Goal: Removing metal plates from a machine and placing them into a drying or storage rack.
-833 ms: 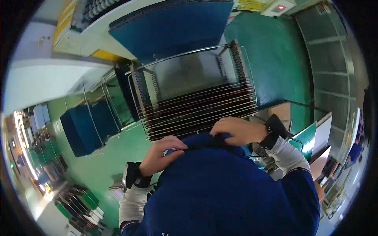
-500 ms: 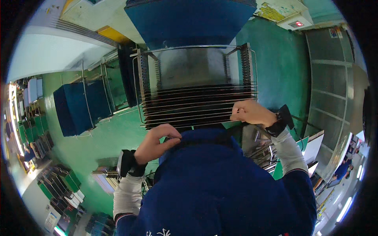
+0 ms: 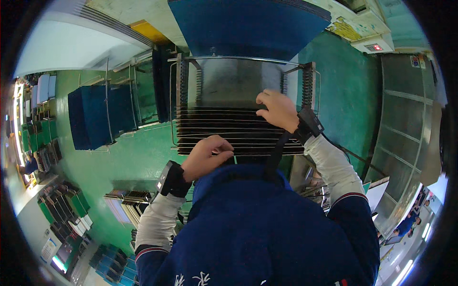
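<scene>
A metal rack (image 3: 309,88) with toothed side posts stands in front of me. Several thin dark panels (image 3: 224,132) are lined up on edge in its near part, their pale top edges running left to right. My left hand (image 3: 208,156) is at the nearest panels, its fingers curled and its thumb close to the forefinger; whatever lies between the tips is too small to make out. Above the far panels of the row, right of the middle, hovers my right hand (image 3: 278,110), thumb and fingers bent but apart, with nothing visible in them.
Beyond the rack stands a large stack of blue panels (image 3: 238,28). Another rack with blue panels (image 3: 98,117) is on the left. A grey framed surface (image 3: 403,114) runs along the right. Pale boards (image 3: 126,209) stand at lower left on the green floor (image 3: 143,162).
My right hand has moved from the right end of the near panels away from me and inward over the row. The left hand has shifted slightly right. The whole view has turned a little.
</scene>
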A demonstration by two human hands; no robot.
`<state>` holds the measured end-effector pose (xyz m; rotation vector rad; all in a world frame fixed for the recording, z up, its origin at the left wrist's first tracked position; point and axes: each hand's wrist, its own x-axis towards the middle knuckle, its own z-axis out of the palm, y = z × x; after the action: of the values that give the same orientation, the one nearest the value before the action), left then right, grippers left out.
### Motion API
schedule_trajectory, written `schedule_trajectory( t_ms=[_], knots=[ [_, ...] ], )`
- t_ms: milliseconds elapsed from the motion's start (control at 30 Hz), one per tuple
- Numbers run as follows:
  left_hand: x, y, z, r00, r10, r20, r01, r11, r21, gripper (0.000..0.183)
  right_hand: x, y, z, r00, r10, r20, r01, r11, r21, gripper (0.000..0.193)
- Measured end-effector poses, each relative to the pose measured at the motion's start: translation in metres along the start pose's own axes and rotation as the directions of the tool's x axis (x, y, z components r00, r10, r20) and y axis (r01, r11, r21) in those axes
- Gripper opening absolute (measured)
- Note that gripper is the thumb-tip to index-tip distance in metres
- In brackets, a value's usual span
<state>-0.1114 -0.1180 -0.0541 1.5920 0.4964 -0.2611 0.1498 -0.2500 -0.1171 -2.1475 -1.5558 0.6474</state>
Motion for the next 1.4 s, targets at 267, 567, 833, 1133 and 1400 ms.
schedule_trajectory(
  t_ms=[267,567,833,1133,1400],
  knots=[
    [0.000,-0.023,0.006,0.998,-0.023,-0.057,0.021,0.999,-0.035,0.017,0.020,0.039,0.008,0.941,-0.028,0.338,-0.021,0.990,0.139,0.028],
    [-0.004,-0.040,0.023,0.991,-0.072,-0.115,0.060,0.992,-0.113,0.018,0.014,0.026,0.031,0.926,-0.257,0.278,0.327,0.913,-0.245,0.008],
    [0.004,-0.031,0.017,0.993,-0.042,-0.110,0.032,0.995,-0.090,0.021,0.010,-0.003,0.003,0.943,-0.176,0.284,0.262,0.918,-0.300,0.005],
    [0.036,-0.008,-0.005,0.991,0.011,-0.132,-0.016,0.999,-0.034,0.031,-0.002,-0.084,-0.171,0.923,-0.363,-0.127,0.350,0.930,-0.115,0.017],
    [0.051,0.027,-0.019,0.961,-0.100,-0.258,-0.011,0.917,-0.398,0.055,0.039,-0.052,-0.251,0.880,0.151,-0.450,0.114,0.853,0.510,0.011]
  ],
)
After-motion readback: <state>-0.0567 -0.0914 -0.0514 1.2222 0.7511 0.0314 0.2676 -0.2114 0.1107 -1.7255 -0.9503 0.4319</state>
